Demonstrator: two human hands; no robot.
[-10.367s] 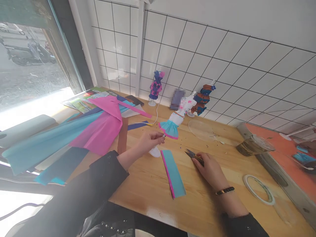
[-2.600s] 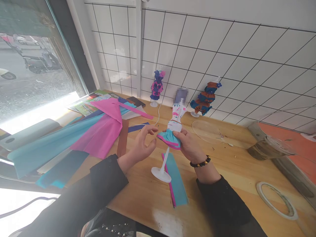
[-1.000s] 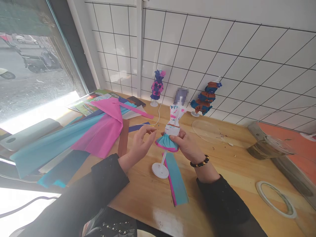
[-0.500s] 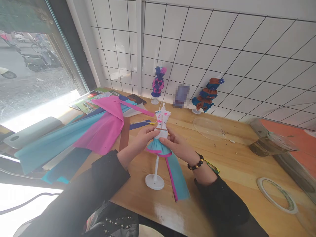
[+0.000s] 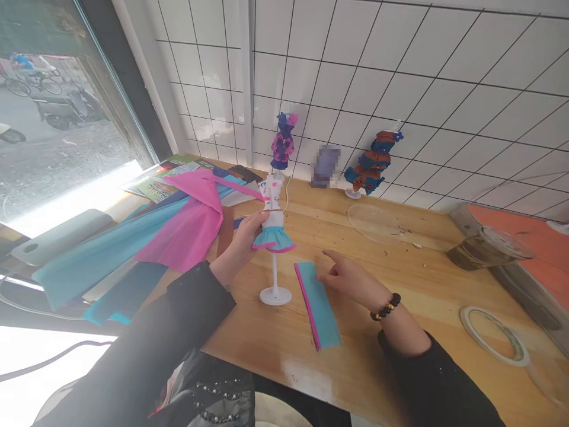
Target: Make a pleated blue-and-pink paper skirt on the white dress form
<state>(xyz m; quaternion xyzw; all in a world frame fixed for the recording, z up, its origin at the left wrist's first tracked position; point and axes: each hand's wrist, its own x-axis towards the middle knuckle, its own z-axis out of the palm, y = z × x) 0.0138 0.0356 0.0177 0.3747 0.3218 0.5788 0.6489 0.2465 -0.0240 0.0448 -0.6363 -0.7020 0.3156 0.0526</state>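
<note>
My left hand [image 5: 240, 242] grips a small white dress-form mannequin [image 5: 271, 198] at its waist, with the fingers partly behind it. The mannequin stands upright on a round white base. Pink and dark marks dot its bodice, and a brown cord circles its middle. Around its lower part sits a short turquoise ruffled skirt [image 5: 278, 237] with a pink hem. A turquoise strip [image 5: 323, 314] with a pink edge lies flat to the right of the base. By the strip's right edge hovers my right hand [image 5: 355, 281], forefinger and thumb apart, nothing visibly in it.
Pink [image 5: 178, 249] and blue [image 5: 120, 237] crepe-like sheets lie at the left by the window. Two dressed mini mannequins, one purple-pink [image 5: 283, 142], one brown-teal [image 5: 377, 163], stand along the tiled wall. A tape roll [image 5: 493, 335] and a clear cup [image 5: 482, 249] are at the right.
My right hand has let go of the mannequin and moved right and down beside the strip. In my left hand, the mannequin has shifted slightly left and away from me.
</note>
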